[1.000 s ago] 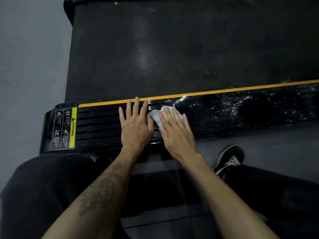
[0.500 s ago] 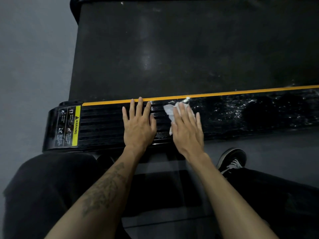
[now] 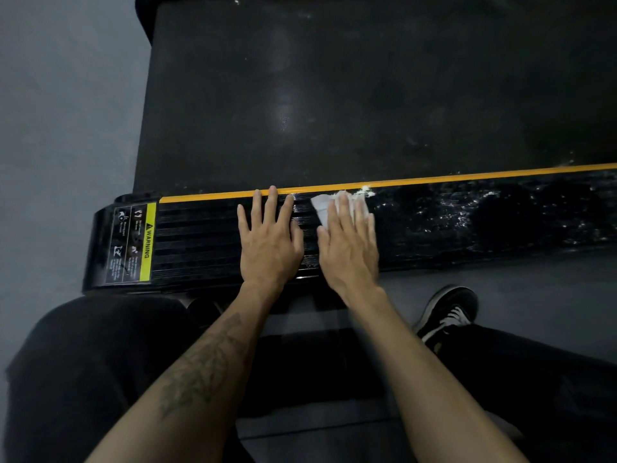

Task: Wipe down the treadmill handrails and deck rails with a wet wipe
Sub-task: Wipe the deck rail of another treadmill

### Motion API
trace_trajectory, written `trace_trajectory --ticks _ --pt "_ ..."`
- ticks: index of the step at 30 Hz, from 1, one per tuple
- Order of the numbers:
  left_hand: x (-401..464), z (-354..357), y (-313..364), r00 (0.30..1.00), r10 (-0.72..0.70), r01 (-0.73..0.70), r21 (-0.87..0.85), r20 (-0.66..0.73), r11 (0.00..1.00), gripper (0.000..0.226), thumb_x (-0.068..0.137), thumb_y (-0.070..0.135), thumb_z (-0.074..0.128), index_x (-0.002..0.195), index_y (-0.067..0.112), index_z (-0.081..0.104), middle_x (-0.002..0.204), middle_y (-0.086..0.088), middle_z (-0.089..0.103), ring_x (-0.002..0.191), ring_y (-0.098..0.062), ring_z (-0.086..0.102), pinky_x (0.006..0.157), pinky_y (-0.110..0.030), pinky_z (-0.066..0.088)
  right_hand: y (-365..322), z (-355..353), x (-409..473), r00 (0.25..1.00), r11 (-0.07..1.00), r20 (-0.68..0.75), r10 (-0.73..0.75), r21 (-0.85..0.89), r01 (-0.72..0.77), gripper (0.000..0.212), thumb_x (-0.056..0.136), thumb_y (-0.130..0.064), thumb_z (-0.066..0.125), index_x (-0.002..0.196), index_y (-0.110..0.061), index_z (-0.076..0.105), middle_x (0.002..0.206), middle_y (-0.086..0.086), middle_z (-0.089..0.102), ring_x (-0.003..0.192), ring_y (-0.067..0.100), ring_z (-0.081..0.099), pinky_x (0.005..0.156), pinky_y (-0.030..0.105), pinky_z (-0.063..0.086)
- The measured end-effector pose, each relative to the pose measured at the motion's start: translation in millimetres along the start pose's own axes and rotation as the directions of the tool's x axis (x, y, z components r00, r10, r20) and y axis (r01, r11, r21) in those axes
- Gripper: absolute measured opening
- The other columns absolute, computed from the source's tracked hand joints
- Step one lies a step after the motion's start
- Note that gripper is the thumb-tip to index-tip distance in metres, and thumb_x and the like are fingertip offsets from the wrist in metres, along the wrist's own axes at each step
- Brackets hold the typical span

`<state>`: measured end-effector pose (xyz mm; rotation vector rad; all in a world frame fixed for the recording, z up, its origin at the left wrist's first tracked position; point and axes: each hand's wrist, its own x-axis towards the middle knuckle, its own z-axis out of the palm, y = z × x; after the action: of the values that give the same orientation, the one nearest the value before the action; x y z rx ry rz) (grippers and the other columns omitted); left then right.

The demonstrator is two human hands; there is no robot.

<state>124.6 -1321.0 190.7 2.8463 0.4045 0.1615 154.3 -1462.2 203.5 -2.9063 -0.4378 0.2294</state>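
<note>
— Status on the hands?

— Both down on the near deck rail (image 3: 207, 242), black, ribbed. Left hand (image 3: 268, 242) lies flat, palm down, fingers straight and slightly spread, tips reaching the yellow stripe (image 3: 467, 177) along the rail's inner edge. Holds nothing. Right hand (image 3: 349, 248) just beside it, also flat, fingers straight, pressing on the wet wipe (image 3: 322, 205).

— Wipe location?

— On the rail, under the right fingers. White, crumpled; a corner sticks out on the thumb side, a bit more shows past the fingertips, right at the stripe. Not pinched, only pressed as far as I can see.

— Rail condition?

— To the right of the wipe: wet sheen and white flecks across the surface. To the left, under and past the left hand: ribs look dry, matte. Warning label (image 3: 133, 243), yellow-edged, at the rail's left end cap.

— Rest of the machine?

— Treadmill belt (image 3: 334, 95) beyond the stripe, dark, some pale smudges. Handrails not in view.

— Person?

— Crouched beside the rail, dark trousers, tattoo on left forearm. Black shoe (image 3: 449, 312) w/ white laces on the grey floor (image 3: 60, 128), right side.
</note>
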Motion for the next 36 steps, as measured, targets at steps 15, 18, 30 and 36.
trace_trajectory --ticks 15,18,30,36 --pt "-0.5 -2.2 1.2 1.0 0.0 0.0 0.0 0.005 1.0 0.054 0.105 0.037 0.036 0.157 0.022 0.038 0.169 -0.009 0.023 0.158 -0.03 0.011 0.126 -0.059 0.01 3.6 -4.4 7.2 0.985 0.983 0.048 -0.164 -0.073 0.167 0.058 0.111 -0.039 0.019 0.165 -0.024 0.003 0.172 -0.002 -0.008 0.159 0.022 -0.01 0.128 0.046 -0.001" --pt "-0.7 -1.3 1.2 1.0 -0.005 0.005 -0.009 -0.002 1.0 0.054 0.105 0.037 0.037 0.157 0.022 0.038 0.169 -0.008 0.023 0.158 -0.03 0.012 0.126 -0.058 0.01 17.8 -7.2 7.8 0.999 0.998 -0.004 -0.045 -0.033 0.045 0.058 0.11 -0.037 0.018 0.165 -0.024 0.008 0.173 -0.004 -0.004 0.159 0.018 -0.006 0.129 0.046 -0.001" --pt "-0.7 -1.0 1.6 1.0 0.001 -0.001 -0.007 -0.019 1.0 0.053 0.105 0.036 0.038 0.156 0.021 0.04 0.169 -0.009 0.026 0.158 -0.03 0.015 0.126 -0.058 0.011 15.4 -8.6 19.9 1.0 0.999 -0.02 -0.019 -0.042 0.019 0.058 0.111 -0.036 0.023 0.165 -0.02 0.01 0.173 -0.002 -0.002 0.159 0.02 -0.004 0.129 0.046 0.0" --pt "-0.8 -1.4 1.1 1.0 0.004 -0.004 -0.006 -0.007 1.0 0.055 0.104 0.038 0.032 0.156 0.022 0.041 0.169 -0.009 0.026 0.158 -0.03 0.014 0.126 -0.058 0.01 -2.3 -7.2 22.5 0.978 0.974 0.058 -0.202 -0.093 0.207 0.06 0.111 -0.037 0.02 0.165 -0.018 0.004 0.173 0.002 -0.006 0.159 0.027 -0.006 0.128 0.047 0.001"
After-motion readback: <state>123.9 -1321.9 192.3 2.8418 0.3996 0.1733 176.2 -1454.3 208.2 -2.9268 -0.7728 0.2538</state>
